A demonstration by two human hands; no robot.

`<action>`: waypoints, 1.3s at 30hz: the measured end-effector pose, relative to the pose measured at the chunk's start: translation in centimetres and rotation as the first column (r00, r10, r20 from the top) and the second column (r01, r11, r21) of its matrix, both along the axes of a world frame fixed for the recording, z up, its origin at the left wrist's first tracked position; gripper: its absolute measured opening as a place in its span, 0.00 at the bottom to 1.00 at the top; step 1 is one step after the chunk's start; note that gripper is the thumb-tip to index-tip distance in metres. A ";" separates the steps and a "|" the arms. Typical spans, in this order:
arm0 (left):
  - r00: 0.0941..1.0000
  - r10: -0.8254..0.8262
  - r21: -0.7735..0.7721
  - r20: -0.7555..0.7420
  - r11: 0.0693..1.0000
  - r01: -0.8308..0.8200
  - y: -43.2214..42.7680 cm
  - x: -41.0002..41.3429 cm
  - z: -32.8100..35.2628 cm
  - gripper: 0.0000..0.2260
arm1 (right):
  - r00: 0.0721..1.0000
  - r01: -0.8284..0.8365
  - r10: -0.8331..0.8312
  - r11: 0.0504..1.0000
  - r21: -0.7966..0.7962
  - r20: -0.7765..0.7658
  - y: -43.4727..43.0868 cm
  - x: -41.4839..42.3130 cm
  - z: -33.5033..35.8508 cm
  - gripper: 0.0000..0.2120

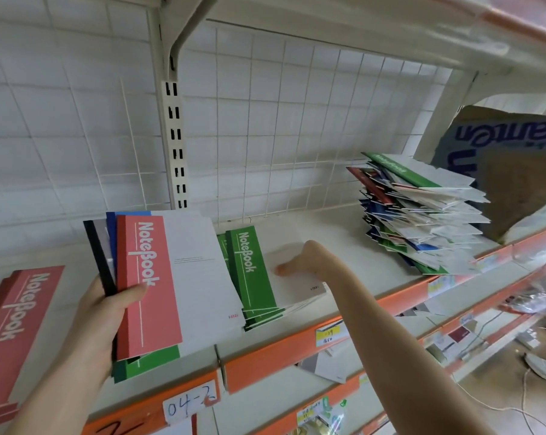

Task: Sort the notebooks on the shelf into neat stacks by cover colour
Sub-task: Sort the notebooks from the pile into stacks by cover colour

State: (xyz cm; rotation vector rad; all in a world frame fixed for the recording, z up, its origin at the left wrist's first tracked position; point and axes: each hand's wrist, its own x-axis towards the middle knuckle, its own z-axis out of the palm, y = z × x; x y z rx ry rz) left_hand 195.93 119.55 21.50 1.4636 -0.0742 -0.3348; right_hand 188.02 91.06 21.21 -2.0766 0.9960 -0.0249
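Two grips: left hand (99,312) clamps a fanned bunch (158,287) of notebooks, red cover on top, with blue, black and green edges showing behind and below; right hand (292,266) lies on the green stack (252,277), fingers mostly hidden, so I cannot tell if it grasps or only presses.
Task things: red stack (12,328) lies flat at far left of the shelf (353,246); green stack sits mid-shelf; unsorted pile (419,215) leans ragged at the right, mixed colours, a green cover on top.
Step in hand: I judge I am squaring the green stack. The lower copies splay out at the front, so I should press the top flat and nudge the loose corners into line.
Bunch: held clear of the shelf, thumb across the red cover; I keep that pinch firm so nothing slides out.
Edges: green stack's front corner lies close to the orange lip (281,350); pushing it back would be safer.
Room: bare shelf between green stack and unsorted pile, enough for new colour stacks.
Risk: the pile looks unsteady near the lip.
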 end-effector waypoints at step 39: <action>1.000 0.028 0.023 -0.004 0.999 -0.028 -8.6 -5.1 -0.4 0.12 | 0.896 -0.304 0.166 0.906 -0.296 -0.411 -14.3 -6.7 1.8 0.33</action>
